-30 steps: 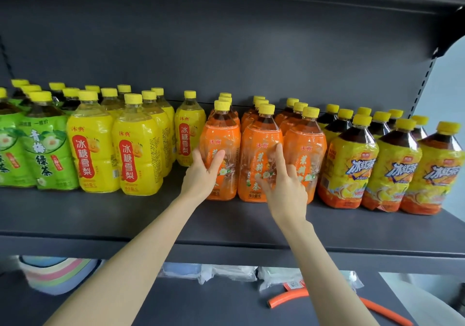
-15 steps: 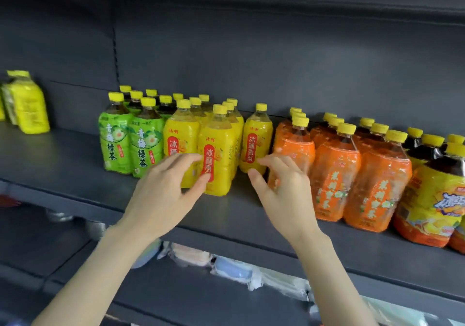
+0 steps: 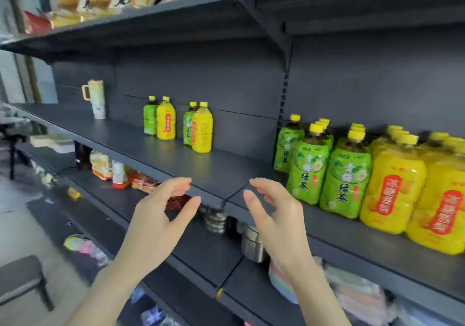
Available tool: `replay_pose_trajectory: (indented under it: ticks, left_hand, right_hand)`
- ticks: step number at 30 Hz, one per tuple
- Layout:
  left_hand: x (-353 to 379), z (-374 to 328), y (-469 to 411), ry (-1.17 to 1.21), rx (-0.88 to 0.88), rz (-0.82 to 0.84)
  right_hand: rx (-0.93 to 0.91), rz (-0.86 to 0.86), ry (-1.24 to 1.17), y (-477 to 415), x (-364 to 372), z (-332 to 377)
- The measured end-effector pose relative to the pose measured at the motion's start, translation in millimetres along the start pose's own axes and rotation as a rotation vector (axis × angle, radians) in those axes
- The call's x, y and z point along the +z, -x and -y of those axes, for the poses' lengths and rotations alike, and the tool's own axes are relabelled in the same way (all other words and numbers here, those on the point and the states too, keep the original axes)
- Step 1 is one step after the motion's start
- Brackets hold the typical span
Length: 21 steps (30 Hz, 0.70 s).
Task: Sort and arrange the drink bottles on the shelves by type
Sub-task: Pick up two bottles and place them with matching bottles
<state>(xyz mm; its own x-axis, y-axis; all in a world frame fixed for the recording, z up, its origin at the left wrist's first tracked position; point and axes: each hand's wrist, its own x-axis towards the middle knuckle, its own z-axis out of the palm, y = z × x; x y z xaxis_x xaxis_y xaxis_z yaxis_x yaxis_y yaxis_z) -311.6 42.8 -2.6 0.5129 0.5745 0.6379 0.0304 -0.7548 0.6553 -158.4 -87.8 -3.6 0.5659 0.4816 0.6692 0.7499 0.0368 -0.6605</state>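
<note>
Green bottles (image 3: 308,172) stand beside yellow bottles (image 3: 392,187) on shelf (image 3: 226,172); four mixed bottles (image 3: 166,124) further left; left hand (image 3: 156,225), right hand (image 3: 276,220) hover, fingers loosely spread.

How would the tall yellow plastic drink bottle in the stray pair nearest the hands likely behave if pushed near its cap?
The tall yellow plastic bottle stands on a narrow base, so a high push would probably tip it. It appears full, so it is likely heavy for its size. Its smooth rounded body might roll once down.
</note>
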Motion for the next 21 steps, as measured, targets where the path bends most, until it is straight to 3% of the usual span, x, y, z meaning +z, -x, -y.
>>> replay_pose_trajectory:
  ticks: [7,21]
  left_hand:
    - [-58.3,94.9,-71.4,0.018,-0.032,-0.063]
    - [-64.2,299.3,-293.7,0.013,0.024,0.030]
  right_hand:
    - [0.006,0.084,-0.036,-68.0,128.4,17.2]
    - [0.055,-0.016,0.032,-262.3,332.5,-47.1]
